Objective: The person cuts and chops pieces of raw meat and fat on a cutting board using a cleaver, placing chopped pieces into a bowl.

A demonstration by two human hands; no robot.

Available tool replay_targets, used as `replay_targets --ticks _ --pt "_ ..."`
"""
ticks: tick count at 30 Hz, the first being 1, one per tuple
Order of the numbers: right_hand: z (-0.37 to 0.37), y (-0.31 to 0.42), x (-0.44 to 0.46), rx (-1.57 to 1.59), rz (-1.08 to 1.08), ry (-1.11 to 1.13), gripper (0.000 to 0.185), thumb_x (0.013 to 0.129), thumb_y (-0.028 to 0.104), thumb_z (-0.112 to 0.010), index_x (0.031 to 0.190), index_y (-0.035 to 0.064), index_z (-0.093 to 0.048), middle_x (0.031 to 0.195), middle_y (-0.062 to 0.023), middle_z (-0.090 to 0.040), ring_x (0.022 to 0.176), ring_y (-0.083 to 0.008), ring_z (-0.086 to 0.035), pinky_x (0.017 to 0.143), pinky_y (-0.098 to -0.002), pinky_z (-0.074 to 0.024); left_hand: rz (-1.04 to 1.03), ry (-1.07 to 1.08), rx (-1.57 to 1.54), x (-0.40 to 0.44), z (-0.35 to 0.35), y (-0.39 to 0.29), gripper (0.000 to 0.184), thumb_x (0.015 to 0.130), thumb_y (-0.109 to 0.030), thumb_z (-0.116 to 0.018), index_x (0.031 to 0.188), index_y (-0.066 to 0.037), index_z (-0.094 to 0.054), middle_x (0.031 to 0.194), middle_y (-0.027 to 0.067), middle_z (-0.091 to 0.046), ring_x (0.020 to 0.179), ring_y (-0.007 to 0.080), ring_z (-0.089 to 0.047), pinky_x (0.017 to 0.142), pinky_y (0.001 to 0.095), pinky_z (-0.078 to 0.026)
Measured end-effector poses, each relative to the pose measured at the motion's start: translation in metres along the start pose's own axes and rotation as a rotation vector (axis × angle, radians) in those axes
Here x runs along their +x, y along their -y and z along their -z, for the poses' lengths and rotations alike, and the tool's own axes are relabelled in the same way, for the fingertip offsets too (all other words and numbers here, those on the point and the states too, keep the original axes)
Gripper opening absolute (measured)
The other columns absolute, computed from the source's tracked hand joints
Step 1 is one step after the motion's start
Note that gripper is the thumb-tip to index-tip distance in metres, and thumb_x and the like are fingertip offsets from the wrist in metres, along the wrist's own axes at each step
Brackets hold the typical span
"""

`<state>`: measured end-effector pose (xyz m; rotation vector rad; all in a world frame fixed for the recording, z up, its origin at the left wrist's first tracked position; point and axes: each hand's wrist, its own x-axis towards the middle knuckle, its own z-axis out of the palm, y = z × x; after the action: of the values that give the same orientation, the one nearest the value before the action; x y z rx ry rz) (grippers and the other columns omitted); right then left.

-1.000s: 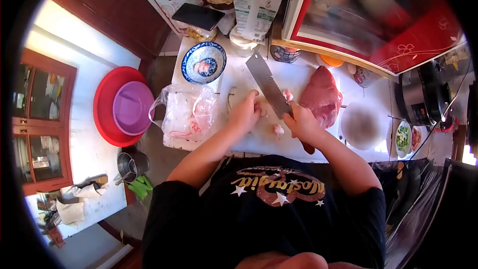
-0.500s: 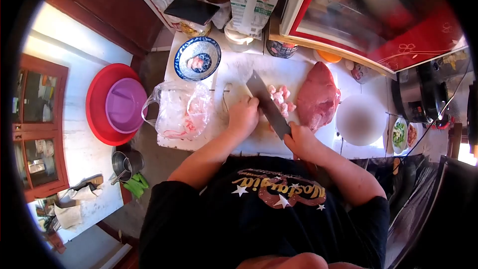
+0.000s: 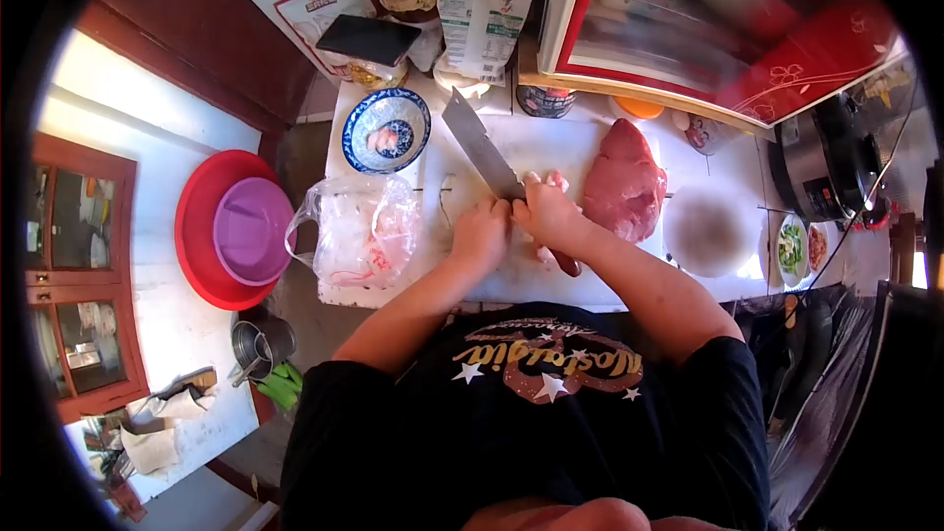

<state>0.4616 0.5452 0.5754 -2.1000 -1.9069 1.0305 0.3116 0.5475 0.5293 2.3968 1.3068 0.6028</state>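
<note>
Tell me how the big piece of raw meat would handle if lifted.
The big piece of raw meat would probably sag, having no visible bone. Its moist-looking surface suggests a slippery grip. Its thick, solid bulk hints at noticeable weight.

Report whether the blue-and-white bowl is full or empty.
Neither: the bowl holds a little. Pale pink pieces lie at its bottom, while much of its patterned inner wall shows uncovered.

Broad grey cleaver [image 3: 480,146] — aslant — beside small pale-pink meat pieces [image 3: 558,180]
</note>
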Motion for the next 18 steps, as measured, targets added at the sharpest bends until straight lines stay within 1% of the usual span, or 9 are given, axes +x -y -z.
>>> replay_targets --ticks 3,4,6,11,13,15,16,17,18 --pt "0.009 -0.011 -0.015 0.162 0.097 -0.024 0.040 0.085 0.020 -0.047 0.111 -0.0104 -0.045 0.081 -0.0268 -0.062 0.065 -0.0352 -0.065 0.058 -0.0486 -0.0515 -0.077 -0.017 -0.112 -0.010 0.010 0.003 0.010 0.076 -0.010 -0.061 0.085 -0.006 -0.057 0.081 0.0136 -0.058 0.070 0.0357 -0.058 0.061 0.0442 -0.048" --pt "0.015 -0.015 -0.024 0.159 0.096 -0.027 0.040 0.085 0.020 -0.047 0.111 -0.0104 -0.045 0.081 -0.0268 -0.062 0.065 -0.0352 -0.065 0.058 -0.0486 -0.0515 -0.079 -0.020 -0.115 -0.013 0.008 0.006 0.010 0.076 -0.010 -0.061 0.085 -0.006 -0.057 0.081 0.0136 -0.058 0.070 0.0357 -0.058 0.061 0.0442 -0.048" --pt "0.028 -0.015 -0.042 0.384 -0.072 0.163 0.040 0.085 0.017 -0.046 0.113 -0.0113 -0.043 0.075 -0.0269 -0.061 0.053 -0.0330 -0.063 0.050 -0.0416 -0.0518 0.036 -0.044 -0.170 -0.019 0.006 0.013 0.008 0.075 -0.008 -0.059 0.081 -0.006 -0.055 0.079 0.0133 -0.058 0.069 0.0348 -0.059 0.060 0.0457 -0.048" --pt "0.026 -0.021 -0.066 0.324 -0.074 0.100 0.037 0.085 0.017 -0.047 0.109 -0.0110 -0.046 0.069 -0.0255 -0.060 0.049 -0.0317 -0.061 0.048 -0.0412 -0.0514 0.047 -0.016 -0.064 -0.006 0.011 0.018 0.006 0.077 -0.010 -0.059 0.078 -0.006 -0.055 0.080 0.0139 -0.059 0.071 0.0348 -0.059 0.062 0.0440 -0.048" --pt "0.016 -0.029 -0.060 0.185 0.042 0.054 0.045 0.087 0.016 -0.046 0.119 -0.0142 -0.037 0.063 -0.0211 -0.060 0.042 -0.0270 -0.059 0.044 -0.0372 -0.0505 0.039 -0.013 -0.060 0.000 0.010 0.014 0.006 0.077 -0.011 -0.059 0.078 -0.006 -0.056 0.080 0.0135 -0.060 0.072 0.0342 -0.060 0.062 0.0430 -0.048" --pt "0.006 -0.029 -0.048 0.062 0.159 -0.014 0.038 0.086 0.017 -0.046 0.110 -0.0123 -0.042 0.074 -0.0269 -0.060 0.057 -0.0349 -0.062 0.052 -0.0424 -0.0517 -0.026 0.063 -0.072 0.001 0.015 0.005 0.006 0.079 -0.013 -0.058 0.082 -0.008 -0.059 0.082 0.0123 -0.061 0.074 0.0339 -0.060 0.064 0.0427 -0.048" --pt "-0.003 -0.030 -0.039 0.006 0.195 -0.092 0.034 0.086 0.017 -0.046 0.105 -0.0110 -0.044 0.082 -0.0301 -0.060 0.067 -0.0397 -0.063 0.057 -0.0455 -0.0522 0.012 0.186 0.010 0.002 0.019 -0.003 0.012 0.080 -0.015 -0.058 0.089 -0.010 -0.063 0.088 0.0107 -0.063 0.078 0.0331 -0.061 0.067 0.0418 -0.049" --pt "-0.009 -0.023 -0.027 0.012 0.190 -0.101 0.034 0.086 0.017 -0.046 0.105 -0.0110 -0.044 0.082 -0.0301 -0.060 0.067 -0.0397 -0.063 0.057 -0.0455 -0.0522 0.001 0.190 0.014 0.000 0.012 -0.006 0.012 0.080 -0.015 -0.058 0.089 -0.010 -0.063 0.088 0.0107 -0.063 0.078 0.0331 -0.061 0.067 0.0418 -0.049" --pt "-0.013 -0.012 -0.016 -0.029 0.081 -0.108 0.034 0.085 0.018 -0.048 0.108 -0.0079 -0.046 0.090 -0.0279 -0.061 0.079 -0.0401 -0.062 0.062 -0.0451 -0.0514 0.001 0.238 -0.024 -0.002 0.003 -0.008 0.010 0.080 -0.016 -0.058 0.086 -0.009 -0.062 0.087 0.0109 -0.062 0.077 0.0331 -0.061 0.066 0.0425 -0.049"
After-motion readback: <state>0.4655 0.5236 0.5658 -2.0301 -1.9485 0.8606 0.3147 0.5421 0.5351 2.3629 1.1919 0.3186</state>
